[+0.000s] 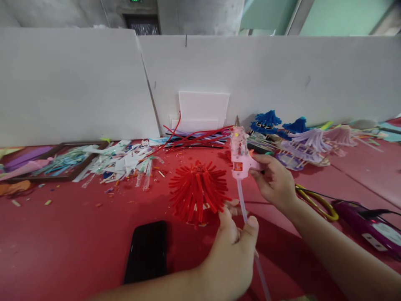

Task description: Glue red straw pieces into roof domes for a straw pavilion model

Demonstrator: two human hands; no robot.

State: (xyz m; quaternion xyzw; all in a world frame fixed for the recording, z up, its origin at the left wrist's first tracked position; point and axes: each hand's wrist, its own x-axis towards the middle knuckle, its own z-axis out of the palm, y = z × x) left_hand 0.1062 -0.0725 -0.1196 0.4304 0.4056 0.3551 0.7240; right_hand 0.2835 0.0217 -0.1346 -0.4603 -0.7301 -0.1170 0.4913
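Observation:
My right hand (pixel 275 182) grips the handle of a pink hot glue gun (pixel 239 152), its nozzle pointing up and away. A clear glue stick (pixel 242 200) runs from the back of the gun down toward me. My left hand (pixel 233 255) pinches that stick between thumb and fingers, just below the gun. Left of the gun, a red ball made of many straw pieces (pixel 197 190) sits on the red table (pixel 62 242), close to my left fingertips but apart from them.
A black phone (pixel 147 251) lies face down near the front. Paper and straw scraps (pixel 122 163) and a brown tray (pixel 59 161) lie at the left. Long red straws (pixel 194 138), blue and lilac tassels (pixel 297 129), yellow-handled scissors (pixel 316 202) and a purple power strip (pixel 369 223) sit behind and right. White boards (pixel 250 75) wall the back.

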